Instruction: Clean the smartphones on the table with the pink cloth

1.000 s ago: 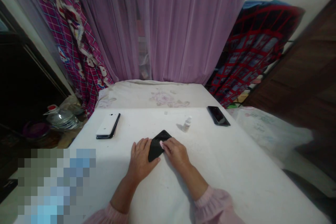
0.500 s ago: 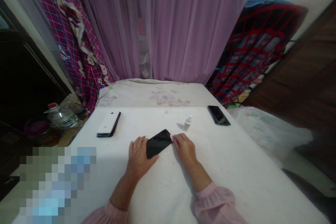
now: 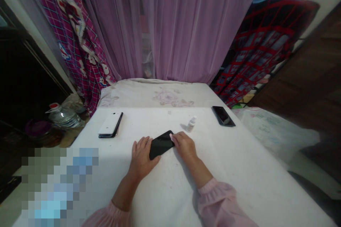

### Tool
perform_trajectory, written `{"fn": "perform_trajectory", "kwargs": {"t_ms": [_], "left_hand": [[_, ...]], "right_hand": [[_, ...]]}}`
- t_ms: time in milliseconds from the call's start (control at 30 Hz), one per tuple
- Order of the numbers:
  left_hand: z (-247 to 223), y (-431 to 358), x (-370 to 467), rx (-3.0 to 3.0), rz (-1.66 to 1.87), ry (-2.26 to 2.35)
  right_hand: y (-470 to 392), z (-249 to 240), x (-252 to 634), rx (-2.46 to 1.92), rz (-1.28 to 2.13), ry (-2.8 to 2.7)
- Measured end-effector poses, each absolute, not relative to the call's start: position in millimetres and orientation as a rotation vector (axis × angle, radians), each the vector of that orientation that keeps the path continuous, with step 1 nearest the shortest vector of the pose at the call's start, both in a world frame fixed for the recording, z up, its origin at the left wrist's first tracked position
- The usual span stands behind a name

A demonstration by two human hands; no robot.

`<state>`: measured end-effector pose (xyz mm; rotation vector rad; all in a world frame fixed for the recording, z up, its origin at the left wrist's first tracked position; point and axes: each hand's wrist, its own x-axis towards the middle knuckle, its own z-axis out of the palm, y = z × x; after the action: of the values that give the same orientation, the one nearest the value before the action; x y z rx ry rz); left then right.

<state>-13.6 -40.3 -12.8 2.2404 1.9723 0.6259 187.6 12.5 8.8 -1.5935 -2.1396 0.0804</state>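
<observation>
A black smartphone [image 3: 161, 144] lies slanted on the white cloth in front of me, dark face up. My left hand [image 3: 141, 156] grips its left end, thumb along the near edge and fingers at the far side. At the opposite end, my right hand [image 3: 185, 145] pinches a small pale piece of soft-looking material [image 3: 171, 136] against the phone's upper right corner. Most of that piece is hidden by the fingers. Just beyond the right hand stands a small white bottle [image 3: 191, 124], upright.
On the left of the white-covered table [image 3: 234, 184] lies a white phone [image 3: 110, 123] stacked on dark ones. Another black phone [image 3: 223, 116] lies near the right edge. A purple curtain [image 3: 183, 28] hangs behind. A large water bottle [image 3: 64, 116] stands left of the table.
My right hand has slid slightly left, carrying the pale piece from the phone's right edge onto its upper right corner. My left hand keeps its hold on the phone.
</observation>
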Motion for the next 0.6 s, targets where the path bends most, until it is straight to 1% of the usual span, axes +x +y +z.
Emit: {"fn": "perform_trajectory", "kwargs": {"t_ms": [133, 367, 533, 600], "left_hand": [[-13.8, -39.3, -14.1, 2.241, 0.627, 1.957], [-10.3, -39.7, -14.4, 2.247, 0.578, 1.955], [-7.3, -38.6, -15.2, 2.238, 0.536, 1.93], [-5.9, -38.5, -14.8, 2.237, 0.521, 1.928]], "right_hand": [[14.3, 10.2, 184.8, -1.649, 0.068, -2.124], [-5.9, 8.9, 158.4, -1.382, 0.113, -2.322], [17.3, 13.9, 182.2, -1.644, 0.093, -2.148], [21.9, 14.6, 184.5, -1.685, 0.076, -2.121]]}}
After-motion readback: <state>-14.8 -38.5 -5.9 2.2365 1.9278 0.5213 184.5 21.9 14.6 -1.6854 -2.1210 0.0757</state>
